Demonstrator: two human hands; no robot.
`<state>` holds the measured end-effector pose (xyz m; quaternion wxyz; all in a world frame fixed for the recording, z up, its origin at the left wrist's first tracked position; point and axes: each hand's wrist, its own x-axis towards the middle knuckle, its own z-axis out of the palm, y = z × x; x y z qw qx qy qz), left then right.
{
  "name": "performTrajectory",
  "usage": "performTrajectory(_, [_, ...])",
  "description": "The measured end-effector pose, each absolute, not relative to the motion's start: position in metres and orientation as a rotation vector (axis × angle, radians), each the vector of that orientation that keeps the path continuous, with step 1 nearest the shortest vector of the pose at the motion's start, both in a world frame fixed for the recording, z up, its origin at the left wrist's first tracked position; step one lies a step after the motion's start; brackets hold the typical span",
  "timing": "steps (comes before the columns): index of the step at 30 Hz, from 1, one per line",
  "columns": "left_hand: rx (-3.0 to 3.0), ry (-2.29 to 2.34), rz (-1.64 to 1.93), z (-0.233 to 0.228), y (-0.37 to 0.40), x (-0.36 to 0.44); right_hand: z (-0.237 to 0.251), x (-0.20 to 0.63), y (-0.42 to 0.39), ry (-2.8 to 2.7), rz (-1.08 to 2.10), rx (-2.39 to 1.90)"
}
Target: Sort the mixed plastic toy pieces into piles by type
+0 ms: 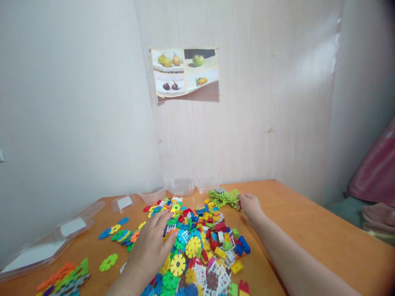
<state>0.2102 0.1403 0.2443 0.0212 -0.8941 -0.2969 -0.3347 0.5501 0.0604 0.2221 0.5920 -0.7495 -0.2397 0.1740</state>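
My left hand (151, 240) reaches over the left side of a mixed pile of plastic toy pieces, its fingers stretched out and the thumb apart. Under and around it are flower-shaped discs, such as a yellow disc (178, 264), and building bricks. At the pile's far right, my right hand (250, 207) is at the edge of a heap of light green interlocking pieces (224, 199). Its fingers are curled together, with a small dark reddish spot at their tips; what they hold is too small to make out. White lattice window pieces (216, 275) lie in the near part of the pile.
Clear plastic containers (182, 187) stand along the wall. Lids with white labels (72, 227) lie on the left of the orange-brown table (311, 230). Rows of colored connector pieces (63, 276) are at the near left. A fruit picture (185, 72) hangs on the wall.
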Motion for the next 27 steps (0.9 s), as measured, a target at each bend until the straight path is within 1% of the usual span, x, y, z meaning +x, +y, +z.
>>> performTrajectory(5, [-2.77, -0.904, -1.075, 0.24, 0.144, 0.211, 0.203, 0.575, 0.053, -0.587, 0.32, -2.031])
performTrajectory(10, [-2.788, -0.904, -1.034, 0.236, 0.145, 0.213, 0.204, 0.578, 0.053, -0.686, 0.103, -2.234])
performTrajectory(13, [-2.8, -0.917, -0.977, 0.234, 0.144, 0.216, 0.204, 0.57, 0.057, -0.771, 0.026, -2.312])
performTrajectory(19, [-2.826, -0.914, -0.92, 0.227, 0.143, 0.219, 0.201, 0.56, 0.067, -0.833, -0.033, -2.445])
performTrajectory(27, [-2.82, -0.926, -0.955, 0.232, 0.14, 0.22, 0.21, 0.577, 0.063, -0.821, -0.058, -2.525])
